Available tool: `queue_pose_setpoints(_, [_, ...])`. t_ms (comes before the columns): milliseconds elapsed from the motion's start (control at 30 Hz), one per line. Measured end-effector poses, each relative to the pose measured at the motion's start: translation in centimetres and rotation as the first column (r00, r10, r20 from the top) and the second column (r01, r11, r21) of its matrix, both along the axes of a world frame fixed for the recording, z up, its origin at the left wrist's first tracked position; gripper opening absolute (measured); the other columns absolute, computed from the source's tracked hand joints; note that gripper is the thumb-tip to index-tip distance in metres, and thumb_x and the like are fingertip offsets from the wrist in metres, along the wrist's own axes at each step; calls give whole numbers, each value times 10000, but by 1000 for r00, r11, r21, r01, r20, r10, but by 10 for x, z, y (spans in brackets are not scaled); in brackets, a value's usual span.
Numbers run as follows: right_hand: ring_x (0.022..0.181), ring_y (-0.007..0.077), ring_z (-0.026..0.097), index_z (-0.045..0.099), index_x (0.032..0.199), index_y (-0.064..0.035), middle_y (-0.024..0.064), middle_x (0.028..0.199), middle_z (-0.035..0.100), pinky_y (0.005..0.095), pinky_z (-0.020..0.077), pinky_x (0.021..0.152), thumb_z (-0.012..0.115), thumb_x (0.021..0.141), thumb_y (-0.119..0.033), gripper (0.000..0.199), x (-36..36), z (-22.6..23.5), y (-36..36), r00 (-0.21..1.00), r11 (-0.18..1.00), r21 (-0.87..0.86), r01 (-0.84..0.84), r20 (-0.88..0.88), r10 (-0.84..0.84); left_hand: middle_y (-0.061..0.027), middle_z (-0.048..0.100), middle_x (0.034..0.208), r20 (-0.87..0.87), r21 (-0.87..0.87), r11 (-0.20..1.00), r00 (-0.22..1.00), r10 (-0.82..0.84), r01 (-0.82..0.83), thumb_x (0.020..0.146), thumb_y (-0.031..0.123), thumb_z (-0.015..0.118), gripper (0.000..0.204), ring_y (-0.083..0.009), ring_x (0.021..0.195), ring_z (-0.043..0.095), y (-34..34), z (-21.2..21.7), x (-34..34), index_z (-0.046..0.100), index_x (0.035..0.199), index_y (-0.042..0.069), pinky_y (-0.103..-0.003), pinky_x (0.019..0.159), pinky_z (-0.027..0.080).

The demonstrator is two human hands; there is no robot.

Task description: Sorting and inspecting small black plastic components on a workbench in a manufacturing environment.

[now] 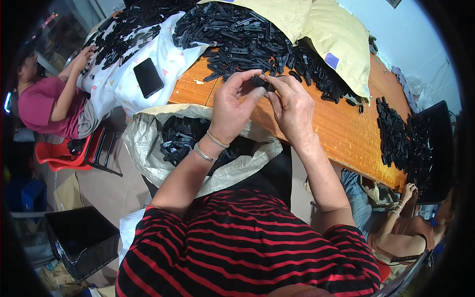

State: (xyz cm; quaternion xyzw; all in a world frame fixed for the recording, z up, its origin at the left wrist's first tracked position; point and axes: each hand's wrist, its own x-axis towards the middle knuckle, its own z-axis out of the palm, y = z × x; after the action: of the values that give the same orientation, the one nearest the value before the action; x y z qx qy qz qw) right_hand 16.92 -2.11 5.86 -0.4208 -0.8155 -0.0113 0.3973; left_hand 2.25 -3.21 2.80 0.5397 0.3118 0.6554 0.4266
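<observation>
the left hand [231, 108] and right hand [295, 106] are pinching one black part [262, 83] between them; gentle, even pressure is likely steadying it best.

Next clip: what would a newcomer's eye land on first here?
Probably the big heap of black pieces across the far side of the wooden table, partly under yellowish paper bags. Near the picture's middle, the left hand and right hand hold a small black piece at their fingertips. The red-and-black striped shirt fills the bottom centre, below an open sack.
</observation>
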Motion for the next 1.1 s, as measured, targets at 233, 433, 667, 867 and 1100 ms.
queue_pose_setpoints(233, [813, 280, 636, 661, 1052, -48, 115, 911, 627, 335, 529, 694, 680, 732, 24, 328, -3, -3, 0, 999, 994, 104, -40, -29, 43, -58, 620, 1018, -310, 231, 921, 874, 375, -313, 801, 2, 696, 344, -134, 926, 600, -11, 12, 7, 607, 1133, 27, -261, 851, 485])
queue_pose_setpoints(433, [824, 212, 637, 619, 1060, -27, 85, 929, 632, 312, 536, 721, 724, 724, 14, 355, -2, -3, 4, 946, 974, -115, -197, -284, 158, -115, 627, 941, -296, 331, 900, 875, 384, -283, 771, -13, 680, 276, -244, 853, 630, -11, 16, 4, 621, 1040, 6, -313, 766, 506])
queue_pose_setpoints(667, [713, 41, 516, 596, 961, 6, -17, 798, 581, 201, 472, 654, 769, 746, -28, 278, 1, -10, 1, 876, 834, -466, -294, -480, 40, -128, 626, 942, -372, 306, 926, 868, 329, -219, 785, -12, 651, 244, -261, 864, 634, -15, 16, 0, 607, 1025, -2, -324, 779, 505])
queue_pose_setpoints(867, [666, 35, 487, 589, 919, -1, -19, 740, 558, 200, 446, 601, 760, 744, -42, 248, -10, -18, -2, 866, 833, -470, -293, -500, 23, -47, 618, 938, -327, 197, 964, 915, 235, -177, 834, 0, 633, 262, -125, 859, 584, -18, 7, -4, 603, 1094, 12, -259, 800, 470])
queue_pose_setpoints(1100, [588, 84, 531, 594, 756, -18, 28, 636, 577, 269, 446, 541, 820, 738, -279, 346, -16, -30, -21, 940, 662, -668, -340, -212, 268, -18, 624, 857, -208, -347, 937, 970, -123, 44, 923, 62, 574, 99, -61, 796, 569, -36, -12, -52, 589, 996, -2, -208, 732, 463])
